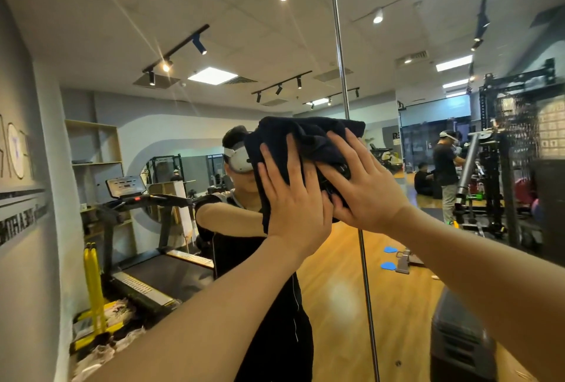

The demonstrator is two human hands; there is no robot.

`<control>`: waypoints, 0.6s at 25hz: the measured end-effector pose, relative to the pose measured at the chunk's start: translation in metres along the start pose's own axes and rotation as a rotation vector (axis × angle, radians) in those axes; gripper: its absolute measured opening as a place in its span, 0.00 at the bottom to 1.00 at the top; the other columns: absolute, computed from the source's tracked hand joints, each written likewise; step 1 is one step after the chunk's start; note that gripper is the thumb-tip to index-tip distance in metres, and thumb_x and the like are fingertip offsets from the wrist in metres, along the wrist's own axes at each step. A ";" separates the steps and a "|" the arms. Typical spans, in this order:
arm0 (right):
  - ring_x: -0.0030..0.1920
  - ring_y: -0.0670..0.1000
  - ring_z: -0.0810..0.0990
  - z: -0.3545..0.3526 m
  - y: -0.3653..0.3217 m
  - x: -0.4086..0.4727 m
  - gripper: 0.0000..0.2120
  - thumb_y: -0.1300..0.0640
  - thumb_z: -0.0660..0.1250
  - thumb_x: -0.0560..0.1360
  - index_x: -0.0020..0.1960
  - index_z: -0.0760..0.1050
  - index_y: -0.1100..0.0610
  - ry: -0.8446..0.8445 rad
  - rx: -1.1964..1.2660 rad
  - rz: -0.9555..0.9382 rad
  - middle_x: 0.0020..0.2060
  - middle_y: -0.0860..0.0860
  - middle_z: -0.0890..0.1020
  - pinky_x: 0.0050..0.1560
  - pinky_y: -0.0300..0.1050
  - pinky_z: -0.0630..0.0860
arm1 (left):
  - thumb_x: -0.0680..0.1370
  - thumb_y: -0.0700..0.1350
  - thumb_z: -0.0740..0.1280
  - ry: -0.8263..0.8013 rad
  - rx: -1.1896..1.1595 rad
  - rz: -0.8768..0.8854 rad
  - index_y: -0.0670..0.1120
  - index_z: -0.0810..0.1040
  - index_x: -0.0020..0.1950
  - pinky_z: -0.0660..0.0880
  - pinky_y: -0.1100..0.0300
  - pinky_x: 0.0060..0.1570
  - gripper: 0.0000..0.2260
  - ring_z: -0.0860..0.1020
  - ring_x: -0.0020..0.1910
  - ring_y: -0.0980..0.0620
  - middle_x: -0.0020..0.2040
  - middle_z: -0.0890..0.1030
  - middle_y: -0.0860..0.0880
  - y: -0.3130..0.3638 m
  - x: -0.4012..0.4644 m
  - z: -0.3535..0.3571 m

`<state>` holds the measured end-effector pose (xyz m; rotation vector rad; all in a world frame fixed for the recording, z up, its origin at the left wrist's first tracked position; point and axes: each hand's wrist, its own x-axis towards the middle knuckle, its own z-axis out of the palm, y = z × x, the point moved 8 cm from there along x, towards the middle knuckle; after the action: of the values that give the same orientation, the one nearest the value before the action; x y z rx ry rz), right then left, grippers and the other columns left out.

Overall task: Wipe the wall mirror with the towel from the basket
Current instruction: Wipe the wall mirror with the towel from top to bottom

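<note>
A dark navy towel (308, 140) is bunched flat against the wall mirror (183, 143) at about head height. My left hand (293, 195) presses on the towel's lower left part with straight, spread fingers. My right hand (363, 186) presses on its right part, fingers also straight and pointing up-left. Both arms reach forward and up. The towel covers part of my own reflection in the glass. The basket is out of view.
A vertical metal seam (345, 100) divides the mirror panels just behind the towel. A grey wall (27, 228) borders the mirror on the left. Reflected in the glass are a treadmill (146, 247), a weight rack (501, 149), a wooden floor and other people.
</note>
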<state>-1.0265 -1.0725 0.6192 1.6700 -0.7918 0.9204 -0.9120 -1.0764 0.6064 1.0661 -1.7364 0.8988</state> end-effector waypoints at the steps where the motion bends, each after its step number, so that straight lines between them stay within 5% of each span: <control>1: 0.82 0.65 0.50 0.000 0.006 -0.004 0.31 0.47 0.63 0.80 0.80 0.63 0.53 -0.009 -0.003 0.003 0.80 0.63 0.58 0.80 0.64 0.55 | 0.82 0.53 0.52 -0.004 0.002 0.002 0.42 0.53 0.83 0.49 0.32 0.78 0.31 0.41 0.81 0.30 0.84 0.45 0.38 0.006 0.002 0.003; 15: 0.80 0.70 0.50 0.006 0.002 -0.041 0.28 0.47 0.58 0.80 0.78 0.66 0.54 -0.026 0.104 0.131 0.79 0.66 0.59 0.76 0.71 0.57 | 0.82 0.53 0.56 -0.016 -0.016 0.069 0.41 0.53 0.83 0.50 0.36 0.79 0.32 0.45 0.81 0.31 0.83 0.50 0.38 0.020 -0.023 0.012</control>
<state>-1.0476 -1.0758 0.5837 1.7389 -0.8921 1.0477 -0.9281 -1.0732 0.5778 1.0106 -1.8001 0.9205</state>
